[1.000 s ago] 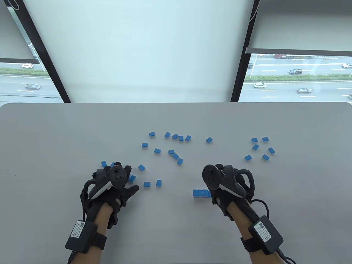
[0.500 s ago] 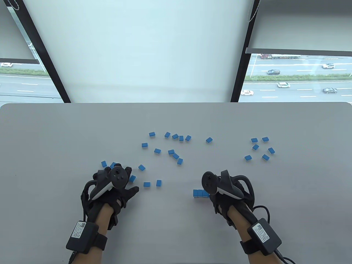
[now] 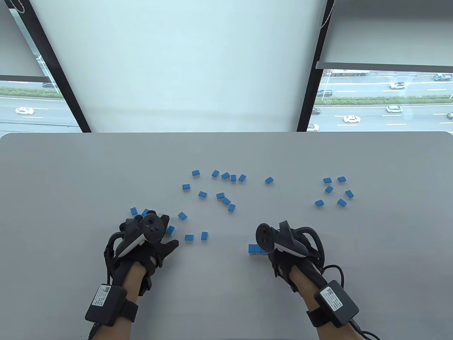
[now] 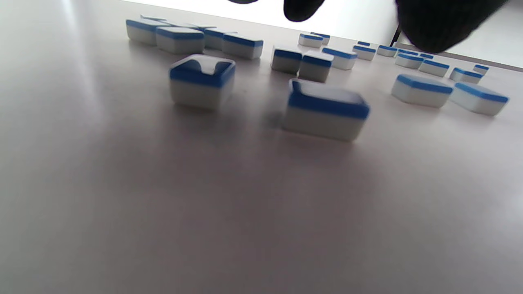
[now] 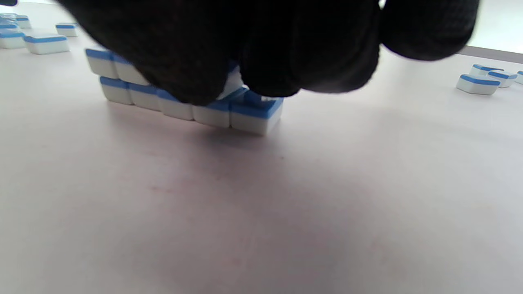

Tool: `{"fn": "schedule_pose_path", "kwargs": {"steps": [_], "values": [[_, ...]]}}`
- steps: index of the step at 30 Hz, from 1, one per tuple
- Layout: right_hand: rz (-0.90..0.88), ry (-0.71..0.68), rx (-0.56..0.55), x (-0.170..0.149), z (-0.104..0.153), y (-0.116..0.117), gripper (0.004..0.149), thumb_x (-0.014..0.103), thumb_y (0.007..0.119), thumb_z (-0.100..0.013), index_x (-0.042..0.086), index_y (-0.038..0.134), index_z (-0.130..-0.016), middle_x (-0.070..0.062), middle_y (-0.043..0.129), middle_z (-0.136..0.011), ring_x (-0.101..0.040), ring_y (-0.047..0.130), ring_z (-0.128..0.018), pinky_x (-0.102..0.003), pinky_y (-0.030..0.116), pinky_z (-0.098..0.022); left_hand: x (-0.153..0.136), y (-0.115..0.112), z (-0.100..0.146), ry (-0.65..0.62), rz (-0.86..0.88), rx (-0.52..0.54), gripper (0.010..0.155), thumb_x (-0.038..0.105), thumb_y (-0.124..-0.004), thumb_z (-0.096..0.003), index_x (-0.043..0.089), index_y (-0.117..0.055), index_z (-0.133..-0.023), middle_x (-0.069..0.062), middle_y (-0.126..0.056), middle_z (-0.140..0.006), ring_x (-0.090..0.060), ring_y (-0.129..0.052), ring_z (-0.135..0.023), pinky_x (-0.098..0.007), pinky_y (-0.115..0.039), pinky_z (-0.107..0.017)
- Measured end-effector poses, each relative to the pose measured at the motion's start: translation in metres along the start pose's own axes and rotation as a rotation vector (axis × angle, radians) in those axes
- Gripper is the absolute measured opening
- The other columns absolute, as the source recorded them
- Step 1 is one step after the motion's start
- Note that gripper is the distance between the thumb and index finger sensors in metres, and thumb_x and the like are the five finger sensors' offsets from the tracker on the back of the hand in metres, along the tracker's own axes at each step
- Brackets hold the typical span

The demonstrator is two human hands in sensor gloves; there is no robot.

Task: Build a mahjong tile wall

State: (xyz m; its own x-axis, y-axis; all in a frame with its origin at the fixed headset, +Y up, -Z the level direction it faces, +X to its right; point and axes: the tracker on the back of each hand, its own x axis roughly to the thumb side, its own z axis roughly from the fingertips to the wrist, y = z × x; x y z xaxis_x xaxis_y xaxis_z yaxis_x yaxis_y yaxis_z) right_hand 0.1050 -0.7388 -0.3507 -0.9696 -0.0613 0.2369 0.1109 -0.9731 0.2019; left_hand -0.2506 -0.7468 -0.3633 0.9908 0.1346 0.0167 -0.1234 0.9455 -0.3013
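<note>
Right wrist view, right hand [image 5: 261, 45] hiding wall [image 5: 179, 107] top

Bright daylight enters through the windows at the top of the table view, the grey surface [image 3: 226, 152] is evenly lit with faint shadows, while both wrist views show soft blur, pale glare streaks upper left and dark, unfocused gloved fingers [image 5: 229, 45].

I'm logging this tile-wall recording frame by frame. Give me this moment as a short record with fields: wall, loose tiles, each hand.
wall: two-layer row of blue-backed tiles near the right hand, top layer partly hidden
loose tiles: scattered face down mid-table, a smaller cluster far right
right hand: over the wall's right end, fingers around a tile on the top layer
left hand: resting among loose tiles, fingers spread, holding nothing
table: grey
</note>
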Motion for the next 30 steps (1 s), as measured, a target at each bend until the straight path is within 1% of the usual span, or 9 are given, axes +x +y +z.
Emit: {"fn": "schedule_pose_path", "kwargs": {"steps": [4, 10, 15, 18, 20, 23, 26, 29, 30], "values": [[-0.074, -0.01, -0.022, -0.006, 0.005, -0.012, 0.061, 0.036, 0.09, -0.037, 0.018, 0.069, -0.092, -0.003, 0.085, -0.075, -0.025, 0.092, -0.045, -0.049, 0.078, -0.043, 0.0, 0.001, 0.0, 0.001, -0.004, 0.005, 0.085, 0.072, -0.065, -0.0403, 0.036, -0.036, -0.112, -0.003, -0.025, -0.121, -0.046, -0.025, -0.109, -0.075, -0.022, -0.068], [-0.144, 0.019, -0.179, -0.03, 0.012, -0.061, 0.061, 0.039, 0.088, -0.038, 0.019, 0.069, -0.092, -0.004, 0.084, -0.08, -0.027, 0.093, -0.051, -0.05, 0.078, -0.047, -0.001, 0.002, 0.001, 0.003, 0.001, 0.009, 0.085, 0.072, -0.065, -0.0401, 0.036, -0.036, -0.112, -0.003, -0.025, -0.121, -0.046, -0.025, -0.109, -0.075, -0.022, -0.068], [-0.222, 0.057, -0.213, -0.06, 0.005, -0.093, 0.062, 0.039, 0.088, -0.039, 0.02, 0.068, -0.094, -0.005, 0.083, -0.083, -0.029, 0.093, -0.055, -0.052, 0.077, -0.05, -0.003, 0.001, 0.001, 0.007, 0.003, 0.007, 0.085, 0.072, -0.065, -0.0403, 0.036, -0.036, -0.112, -0.003, -0.025, -0.121, -0.045, -0.025, -0.109, -0.075, -0.022, -0.068], [-0.276, 0.118, -0.233, -0.084, -0.005, -0.1, 0.061, 0.038, 0.087, -0.039, 0.02, 0.068, -0.094, -0.005, 0.083, -0.084, -0.03, 0.093, -0.057, -0.052, 0.076, -0.051, -0.003, 0.001, 0.0, 0.009, -0.003, 0.004, 0.085, 0.072, -0.065, -0.0402, 0.036, -0.036, -0.112, -0.003, -0.025, -0.121, -0.045, -0.025, -0.109, -0.075, -0.022, -0.068], [-0.276, 0.154, -0.247, -0.095, -0.01, -0.098, 0.061, 0.038, 0.087, -0.039, 0.02, 0.068, -0.094, -0.004, 0.083, -0.084, -0.03, 0.093, -0.057, -0.052, 0.076, -0.051, -0.003, 0.001, 0.001, 0.01, -0.004, 0.005, 0.085, 0.072, -0.065, -0.0401, 0.036, -0.036, -0.112, -0.003, -0.025, -0.121, -0.046, -0.025, -0.109, -0.075, -0.022, -0.068], [-0.255, 0.227, -0.273, -0.114, -0.02, -0.085, 0.061, 0.039, 0.087, -0.039, 0.02, 0.069, -0.094, -0.005, 0.083, -0.084, -0.03, 0.093, -0.056, -0.052, 0.077, -0.05, -0.004, 0.001, 0.001, 0.013, -0.005, 0.006, 0.085, 0.072, -0.065, -0.0403, 0.036, -0.036, -0.112, -0.003, -0.025, -0.121, -0.046, -0.025, -0.109, -0.075, -0.022, -0.068], [-0.18, 0.336, -0.287, -0.132, -0.038, -0.061, 0.059, 0.04, 0.088, -0.038, 0.02, 0.071, -0.092, -0.004, 0.086, -0.081, -0.029, 0.095, -0.052, -0.051, 0.079, -0.047, -0.004, 0.001, 0.0, 0.018, -0.005, 0.004, 0.085, 0.072, -0.065, -0.0403, 0.036, -0.036, -0.112, -0.003, -0.025, -0.121, -0.046, -0.025, -0.109, -0.075, -0.022, -0.068], [-0.141, 0.444, -0.259, -0.149, -0.058, -0.034, 0.06, 0.042, 0.089, -0.037, 0.018, 0.074, -0.09, -0.005, 0.089, -0.077, -0.028, 0.098, -0.047, -0.05, 0.081, -0.043, -0.005, 0.001, 0.001, 0.024, -0.008, 0.002, 0.085, 0.072, -0.065, -0.0402, 0.036, -0.036, -0.112, -0.003, -0.025, -0.121, -0.046, -0.025, -0.109, -0.075, -0.022, -0.068], [-0.139, 0.459, -0.248, -0.151, -0.061, -0.03, 0.062, 0.044, 0.089, -0.036, 0.018, 0.074, -0.09, -0.005, 0.089, -0.077, -0.028, 0.098, -0.047, -0.05, 0.082, -0.042, -0.005, 0.001, 0.001, 0.026, -0.008, 0.001, 0.085, 0.072, -0.065, -0.0402, 0.036, -0.036, -0.112, -0.003, -0.025, -0.121, -0.046, -0.025, -0.109, -0.075, -0.022, -0.068]]}}
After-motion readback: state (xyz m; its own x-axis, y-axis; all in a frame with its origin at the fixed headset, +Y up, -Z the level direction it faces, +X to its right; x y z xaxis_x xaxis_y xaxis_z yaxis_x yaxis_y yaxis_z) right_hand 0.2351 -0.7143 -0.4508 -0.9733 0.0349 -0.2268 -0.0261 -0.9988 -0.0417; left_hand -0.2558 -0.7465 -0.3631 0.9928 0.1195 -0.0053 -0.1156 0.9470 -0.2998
